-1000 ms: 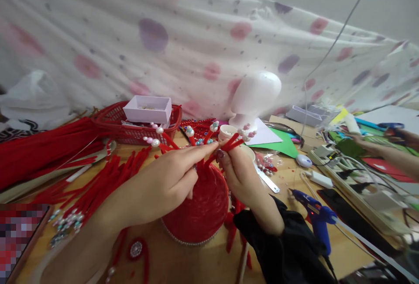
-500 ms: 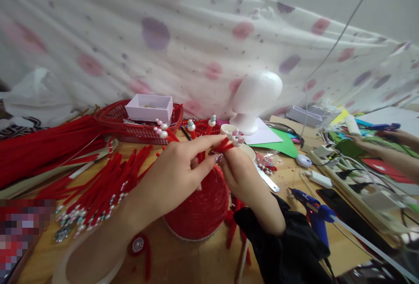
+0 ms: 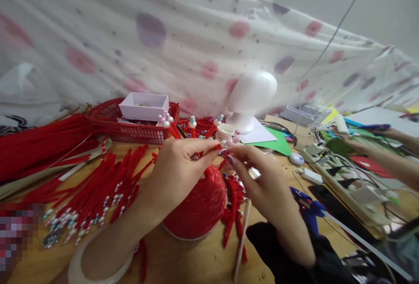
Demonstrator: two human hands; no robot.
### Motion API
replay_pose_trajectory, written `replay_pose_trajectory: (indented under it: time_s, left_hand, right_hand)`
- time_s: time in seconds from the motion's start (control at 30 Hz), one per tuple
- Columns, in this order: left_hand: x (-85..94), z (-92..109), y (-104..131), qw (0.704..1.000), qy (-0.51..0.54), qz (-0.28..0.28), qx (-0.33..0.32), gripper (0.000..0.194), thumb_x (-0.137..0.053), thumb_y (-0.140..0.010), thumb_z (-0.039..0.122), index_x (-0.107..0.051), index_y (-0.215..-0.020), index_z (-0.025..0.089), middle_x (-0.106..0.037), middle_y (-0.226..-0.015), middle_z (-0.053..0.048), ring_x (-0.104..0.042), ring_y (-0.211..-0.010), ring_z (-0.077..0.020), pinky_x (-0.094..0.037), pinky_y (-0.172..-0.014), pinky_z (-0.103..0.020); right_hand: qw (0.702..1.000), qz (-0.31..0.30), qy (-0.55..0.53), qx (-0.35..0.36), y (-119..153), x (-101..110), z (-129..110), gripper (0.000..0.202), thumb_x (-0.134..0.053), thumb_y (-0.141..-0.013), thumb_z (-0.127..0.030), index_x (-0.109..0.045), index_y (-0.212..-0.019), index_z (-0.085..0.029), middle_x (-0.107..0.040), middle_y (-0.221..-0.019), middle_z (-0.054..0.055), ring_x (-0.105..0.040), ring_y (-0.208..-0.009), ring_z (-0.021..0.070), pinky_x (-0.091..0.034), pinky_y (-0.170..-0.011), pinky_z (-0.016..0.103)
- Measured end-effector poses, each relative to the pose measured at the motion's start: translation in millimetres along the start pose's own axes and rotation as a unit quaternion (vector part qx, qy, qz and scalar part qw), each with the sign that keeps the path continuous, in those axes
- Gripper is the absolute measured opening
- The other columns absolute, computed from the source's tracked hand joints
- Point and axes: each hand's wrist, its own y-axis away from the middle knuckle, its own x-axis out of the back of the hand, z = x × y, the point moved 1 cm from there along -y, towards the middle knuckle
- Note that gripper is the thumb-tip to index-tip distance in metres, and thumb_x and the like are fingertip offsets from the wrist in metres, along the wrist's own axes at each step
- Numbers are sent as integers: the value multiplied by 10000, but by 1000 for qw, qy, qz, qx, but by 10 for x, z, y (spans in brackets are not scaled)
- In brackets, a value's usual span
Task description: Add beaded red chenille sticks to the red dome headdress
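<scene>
The right hand point(image 3: 266, 181) has loosened since the earlier frame, where it pinched the red stem point(image 3: 218, 146); I now see its thumb and index finger parted beside the pink beads point(image 3: 234, 142), though I can't tell whether a fingertip touches them. The left hand point(image 3: 178, 170) has thumb and index finger pressed together on that stem. The red cap point(image 3: 196, 207) sits just below, crown up, toward the table's point(image 3: 216, 266) near edge. As for progress, I count three upright stems point(image 3: 192, 133) with beaded tips beyond the cap, their bases hidden from me; I judge those set, and the pinched one unfinished. A fan of loose stems point(image 3: 111, 172) lies toward the table's left edge, apparently unused. The glue gun point(image 3: 307, 210) sits toward the right edge.
</scene>
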Motion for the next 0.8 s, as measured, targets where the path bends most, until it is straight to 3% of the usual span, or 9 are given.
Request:
replay_pose_trajectory:
  time_s: [0.1, 0.2, 0.3, 0.47, 0.8]
  left_hand:
    - [10, 4, 6, 1000, -9, 0, 6, 189, -703, -814, 187, -791, -976, 227, -801, -833, 16, -651, -497, -86, -566, -579, -188]
    - [14, 4, 5, 1000, -19, -1, 6, 194, -706, -807, 182, -791, -975, 226, -802, -868, 8, -704, -617, -114, -579, -648, -201]
    - [15, -3, -4, 1000, -28, 3, 5, 189, -705, -808, 198, -791, -975, 220, -802, -870, 3, -703, -634, -119, -571, -641, -209]
    - [33, 0, -17, 998, -55, 1, 3, 216, -704, -818, 292, -787, -1002, 213, -799, -816, -12, -649, -551, -118, -528, -550, -227]
    - [41, -10, -8, 999, -46, -11, 1, 224, -692, -824, 278, -784, -1016, 211, -788, -758, -5, -594, -486, -99, -483, -508, -228]
  right_hand:
    - [983, 9, 84, -162, 436, 138, 124, 199, -502, -966, -342, -595, -837, -222, -611, -669, -10, -547, -571, 156, -375, -521, 250]
    - [925, -122, 178, -313, 845, 55, 290, 288, -481, -955, -375, -556, -722, -225, -624, -601, 7, -588, -550, 188, -349, -520, 267]
    - [868, -225, 201, -395, 1033, -126, 373, 284, -479, -954, -334, -549, -705, -216, -684, -674, 49, -641, -638, 216, -349, -550, 272]
    - [846, -262, 199, -419, 1018, -215, 366, 292, -461, -960, -337, -547, -714, -206, -714, -762, 103, -658, -712, 236, -361, -585, 289]
    - [852, -240, 186, -426, 1223, -112, 492, 328, -357, -981, -279, -494, -689, -216, -684, -746, 88, -639, -706, 216, -388, -600, 293]
